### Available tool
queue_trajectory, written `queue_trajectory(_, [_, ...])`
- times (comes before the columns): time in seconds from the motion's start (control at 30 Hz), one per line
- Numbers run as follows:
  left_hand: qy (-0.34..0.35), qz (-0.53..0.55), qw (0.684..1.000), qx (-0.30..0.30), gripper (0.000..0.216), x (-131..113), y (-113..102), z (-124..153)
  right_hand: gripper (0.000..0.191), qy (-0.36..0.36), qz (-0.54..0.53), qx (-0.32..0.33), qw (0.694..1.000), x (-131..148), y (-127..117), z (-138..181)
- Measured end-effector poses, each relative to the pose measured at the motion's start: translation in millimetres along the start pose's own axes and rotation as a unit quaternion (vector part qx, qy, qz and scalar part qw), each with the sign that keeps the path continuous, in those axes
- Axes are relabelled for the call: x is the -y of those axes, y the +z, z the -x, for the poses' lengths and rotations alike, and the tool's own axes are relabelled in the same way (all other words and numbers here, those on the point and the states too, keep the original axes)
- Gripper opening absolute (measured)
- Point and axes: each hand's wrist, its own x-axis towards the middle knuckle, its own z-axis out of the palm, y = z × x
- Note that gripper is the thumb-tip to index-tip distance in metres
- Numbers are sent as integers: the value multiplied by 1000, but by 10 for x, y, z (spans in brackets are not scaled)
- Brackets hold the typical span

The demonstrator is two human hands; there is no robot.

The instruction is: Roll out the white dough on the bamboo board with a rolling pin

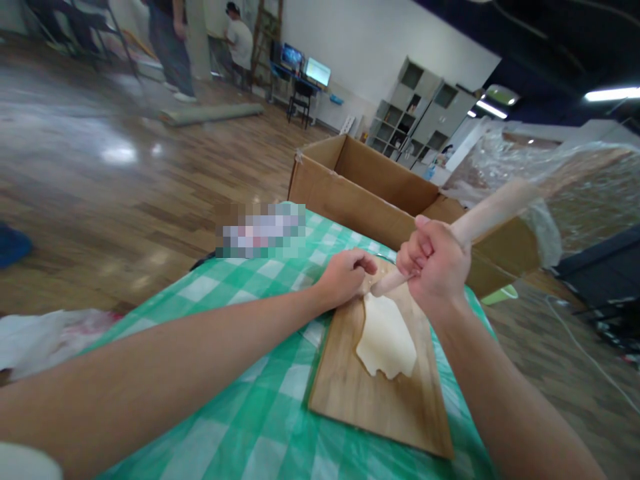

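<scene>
Wooden board (350,393) bears one dough sheet (385,340); right hand (435,267) clenches one rolling pin (480,220), left hand (345,275) pinches dough.

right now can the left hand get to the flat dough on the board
Probably yes. The left hand rests at the far end of the wooden board, right beside the dough. Nothing lies between them; the right hand holds the rolling pin tilted, mostly above it.

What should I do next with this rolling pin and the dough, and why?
Probably lower the rolling pin flat onto the dough. Your right hand holds it tilted, its far end raised off the board; your left hand touches its near tip at the dough's far edge. The sheet looks uneven and ragged.
</scene>
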Motion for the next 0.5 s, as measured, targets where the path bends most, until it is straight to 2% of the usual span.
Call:
queue_trajectory(0.2, [11, 45, 999, 1, 28, -13, -12, -4, 45, 11, 44, 13, 999, -252, 104, 8])
queue_trajectory(0.4, [12, 39, 999, -5, 31, -21, -15, 12, 45, 19, 20, -13, 1000, -116, 120, -59])
queue_trajectory(0.5, [4, 45, 999, -3, 30, -23, -17, 13, 44, 8, 30, -3, 1000, -146, 121, -35])
